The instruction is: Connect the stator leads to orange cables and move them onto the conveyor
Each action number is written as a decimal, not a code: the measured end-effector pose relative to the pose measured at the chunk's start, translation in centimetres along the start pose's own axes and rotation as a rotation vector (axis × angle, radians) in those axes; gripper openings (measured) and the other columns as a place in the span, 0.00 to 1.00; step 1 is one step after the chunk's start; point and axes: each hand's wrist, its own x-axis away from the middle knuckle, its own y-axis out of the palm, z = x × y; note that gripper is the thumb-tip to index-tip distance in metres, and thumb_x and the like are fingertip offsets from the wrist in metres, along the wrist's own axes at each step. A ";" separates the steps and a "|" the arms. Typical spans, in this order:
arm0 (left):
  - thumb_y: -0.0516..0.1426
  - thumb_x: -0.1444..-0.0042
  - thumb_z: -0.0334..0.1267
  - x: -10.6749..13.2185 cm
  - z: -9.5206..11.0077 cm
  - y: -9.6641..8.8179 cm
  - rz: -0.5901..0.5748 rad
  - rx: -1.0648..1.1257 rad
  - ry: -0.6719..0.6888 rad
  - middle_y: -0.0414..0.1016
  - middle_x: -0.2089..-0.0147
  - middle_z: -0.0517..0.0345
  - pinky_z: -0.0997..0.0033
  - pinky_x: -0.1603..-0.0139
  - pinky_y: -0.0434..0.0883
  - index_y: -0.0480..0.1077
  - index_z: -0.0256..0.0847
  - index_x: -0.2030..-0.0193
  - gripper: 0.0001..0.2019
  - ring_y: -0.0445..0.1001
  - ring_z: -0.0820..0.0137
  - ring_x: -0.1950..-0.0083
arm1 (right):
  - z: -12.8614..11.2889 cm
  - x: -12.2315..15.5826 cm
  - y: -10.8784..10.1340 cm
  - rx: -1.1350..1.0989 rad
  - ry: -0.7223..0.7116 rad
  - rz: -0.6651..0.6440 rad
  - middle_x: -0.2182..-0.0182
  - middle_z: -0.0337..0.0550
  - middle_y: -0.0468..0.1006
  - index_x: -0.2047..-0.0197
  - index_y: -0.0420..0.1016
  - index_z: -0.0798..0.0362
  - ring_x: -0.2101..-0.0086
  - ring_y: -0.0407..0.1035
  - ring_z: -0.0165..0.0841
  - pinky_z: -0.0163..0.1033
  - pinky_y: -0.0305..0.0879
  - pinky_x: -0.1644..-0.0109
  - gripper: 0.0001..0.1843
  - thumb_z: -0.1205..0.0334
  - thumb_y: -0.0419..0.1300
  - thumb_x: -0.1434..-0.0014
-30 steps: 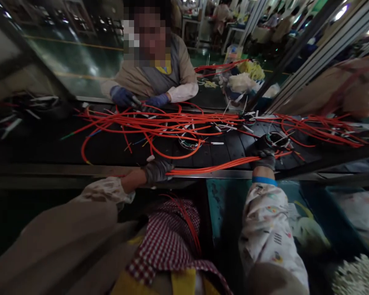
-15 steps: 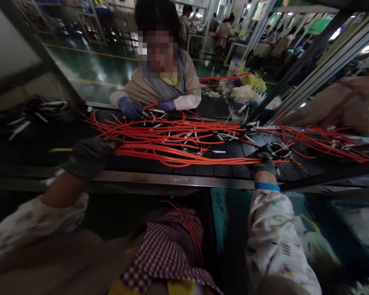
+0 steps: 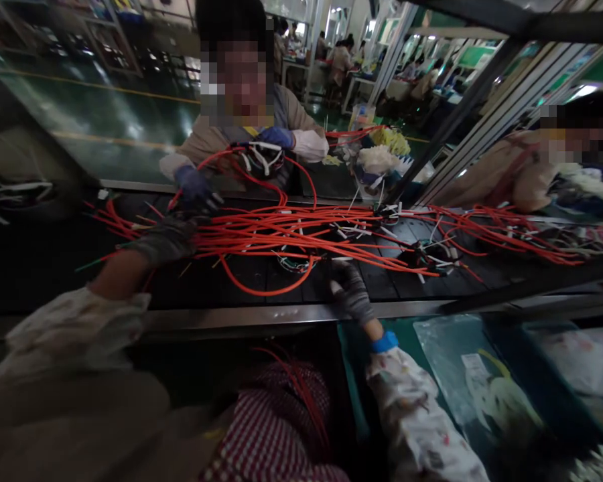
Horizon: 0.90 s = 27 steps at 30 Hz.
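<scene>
A tangled mass of orange cables (image 3: 291, 231) with white-tipped ends lies across a black slatted conveyor belt (image 3: 40, 268). My left hand (image 3: 165, 241), in a grey glove, grips the cables at their left end, though motion blur softens the fingers. My right hand (image 3: 349, 291), also gloved in grey, is near the belt's front edge, close to a small white cable tip (image 3: 336, 286). I cannot tell whether its fingers hold that tip. Across the belt, a co-worker's blue-gloved hands (image 3: 193, 187) raise a loop of orange cable with a white-and-black connector bundle (image 3: 264, 159).
A metal rail (image 3: 281, 316) runs along the belt's near edge. Red wires lie on my checked apron (image 3: 276, 415). A plastic bag (image 3: 457, 368) sits in a teal bin at lower right. A second co-worker (image 3: 512, 174) works at right behind metal posts (image 3: 462, 114).
My right hand has left the cables at right and moved left to the belt's front edge. My left hand has shifted slightly forward. The co-worker has raised a cable loop with connectors.
</scene>
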 end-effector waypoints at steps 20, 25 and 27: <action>0.50 0.23 0.32 -5.0 -1.9 7.4 -0.111 -0.436 -0.044 0.82 0.32 0.34 0.43 0.34 0.73 0.64 0.40 0.15 0.32 0.82 0.47 0.38 | -9.8 -6.3 4.4 0.725 -0.213 -0.726 0.34 0.62 0.86 0.25 0.80 0.53 0.27 0.69 0.58 0.63 0.64 0.23 0.33 0.49 0.70 0.28; 0.51 0.24 0.32 -4.1 -3.1 7.0 -0.047 -0.459 -0.116 0.77 0.26 0.31 0.38 0.27 0.69 0.64 0.37 0.15 0.32 0.75 0.43 0.27 | -8.7 -4.3 2.0 0.805 -0.084 -0.646 0.39 0.62 0.88 0.28 0.82 0.51 0.31 0.70 0.60 0.67 0.63 0.28 0.32 0.49 0.71 0.31; 0.56 0.25 0.35 -3.9 -3.9 6.8 -0.033 -0.455 -0.119 0.66 0.16 0.29 0.31 0.20 0.62 0.65 0.36 0.16 0.32 0.65 0.38 0.18 | -7.8 -3.9 0.5 0.836 -0.034 -0.616 0.39 0.62 0.88 0.30 0.84 0.51 0.33 0.70 0.61 0.67 0.63 0.28 0.34 0.51 0.75 0.38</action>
